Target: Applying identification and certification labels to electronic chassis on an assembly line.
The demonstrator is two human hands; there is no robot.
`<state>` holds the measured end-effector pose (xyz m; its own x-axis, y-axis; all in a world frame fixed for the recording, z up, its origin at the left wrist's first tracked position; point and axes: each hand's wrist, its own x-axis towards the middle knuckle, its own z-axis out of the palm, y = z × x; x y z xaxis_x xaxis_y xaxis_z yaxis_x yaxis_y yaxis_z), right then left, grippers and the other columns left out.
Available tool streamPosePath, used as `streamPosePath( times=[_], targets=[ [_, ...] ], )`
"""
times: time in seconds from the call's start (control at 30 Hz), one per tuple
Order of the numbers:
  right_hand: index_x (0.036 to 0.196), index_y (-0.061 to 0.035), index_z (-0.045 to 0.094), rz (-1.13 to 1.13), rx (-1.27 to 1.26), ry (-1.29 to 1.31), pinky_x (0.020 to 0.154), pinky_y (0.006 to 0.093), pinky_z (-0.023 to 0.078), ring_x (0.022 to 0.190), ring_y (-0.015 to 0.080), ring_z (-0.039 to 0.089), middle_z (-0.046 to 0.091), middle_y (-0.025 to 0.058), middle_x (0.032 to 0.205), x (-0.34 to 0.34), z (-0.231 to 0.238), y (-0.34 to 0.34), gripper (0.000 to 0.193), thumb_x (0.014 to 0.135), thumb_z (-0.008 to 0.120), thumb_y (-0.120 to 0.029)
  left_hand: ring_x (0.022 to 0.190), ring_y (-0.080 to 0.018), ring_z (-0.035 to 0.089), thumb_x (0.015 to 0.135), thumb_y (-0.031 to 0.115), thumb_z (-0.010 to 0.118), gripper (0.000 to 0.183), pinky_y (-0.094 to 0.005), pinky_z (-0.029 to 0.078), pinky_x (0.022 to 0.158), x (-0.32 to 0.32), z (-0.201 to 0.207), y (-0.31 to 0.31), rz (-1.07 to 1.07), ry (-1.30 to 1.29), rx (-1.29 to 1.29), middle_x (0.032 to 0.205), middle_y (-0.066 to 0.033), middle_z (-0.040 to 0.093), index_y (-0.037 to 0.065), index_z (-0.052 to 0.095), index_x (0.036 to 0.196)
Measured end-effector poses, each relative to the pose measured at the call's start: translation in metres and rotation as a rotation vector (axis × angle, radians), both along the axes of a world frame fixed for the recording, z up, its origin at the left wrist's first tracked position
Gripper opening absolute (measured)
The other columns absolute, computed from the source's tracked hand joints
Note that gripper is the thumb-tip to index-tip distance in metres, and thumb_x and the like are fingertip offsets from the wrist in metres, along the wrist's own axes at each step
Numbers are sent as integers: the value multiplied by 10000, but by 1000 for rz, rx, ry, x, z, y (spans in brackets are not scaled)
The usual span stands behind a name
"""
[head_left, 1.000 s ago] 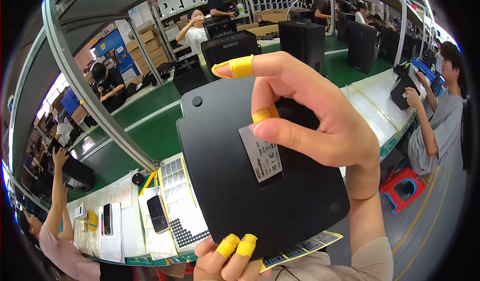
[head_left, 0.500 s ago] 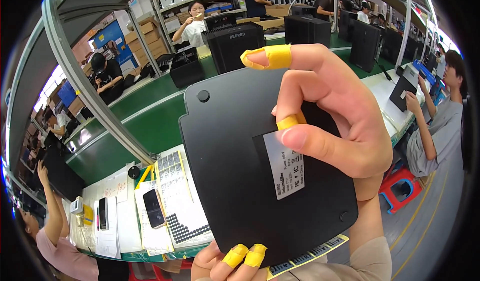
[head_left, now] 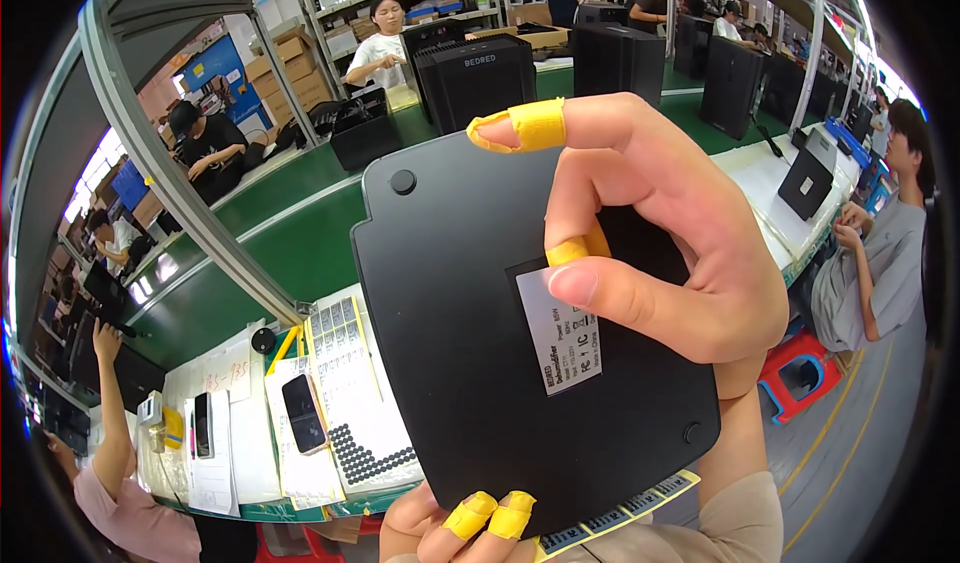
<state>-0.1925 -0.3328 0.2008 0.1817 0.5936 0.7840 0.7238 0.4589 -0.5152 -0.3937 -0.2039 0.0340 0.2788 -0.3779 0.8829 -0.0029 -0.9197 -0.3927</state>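
Note:
A black flat device case [head_left: 450, 313] with rounded corners and round rubber feet fills the middle, its underside facing me. A white rectangular label [head_left: 572, 353] is stuck on it. My right hand [head_left: 690, 253] reaches over the top right edge; its thumb presses on the label's upper end, and its fingers wear yellow finger cots. My left hand [head_left: 440, 523] grips the bottom edge, two yellow-capped fingertips on the case. A strip of small labels [head_left: 620, 521] shows under the case's lower right edge.
Below lies a workbench with sticker sheets [head_left: 350, 393] and a dark phone [head_left: 303, 413]. A green conveyor belt [head_left: 290, 233] carries black boxes [head_left: 475, 78]. Other people work at the left [head_left: 120, 463], back [head_left: 385, 43] and right [head_left: 880, 233]. A red stool [head_left: 795, 383] stands on the floor.
The case has come closer and fills more of the view. My right thumb now rests on the label's upper end; both hands keep their hold.

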Motion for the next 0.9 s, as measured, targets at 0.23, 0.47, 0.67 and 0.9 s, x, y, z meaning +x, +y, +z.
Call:
streamPosePath(
  times=[0.23,0.47,0.67,0.9],
  targets=[
    [1240,89,475,-18,14,-23,542,197,368,578,69,469,558,36,713,2,-3,3,523,757,638,-29,828,-208,599,913,230,461,143,-405,454,852,21,-9,-4,-47,-256,-14,846,-8,636,155,412,801],
    [1234,86,482,-60,1,-59,539,198,367,579,70,473,559,34,712,3,-3,0,512,756,635,-18,808,-204,591,922,243,419,149,-401,450,859,15,-44,-7,59,-245,-124,797,2,608,162,412,798],
    [1191,75,524,-103,19,-24,541,194,376,567,62,468,567,32,718,-1,-3,-6,462,747,631,1,812,-205,595,917,245,417,143,-397,449,860,-5,-19,-19,56,-42,-180,815,2,618,173,415,795],
    [1076,-46,635,-475,-68,-684,707,343,423,819,259,538,598,76,918,4,9,-20,411,681,735,-100,833,-210,601,929,244,453,203,-396,445,853,-18,-24,-24,210,272,-213,835,-8,627,152,400,757]
  ],
)
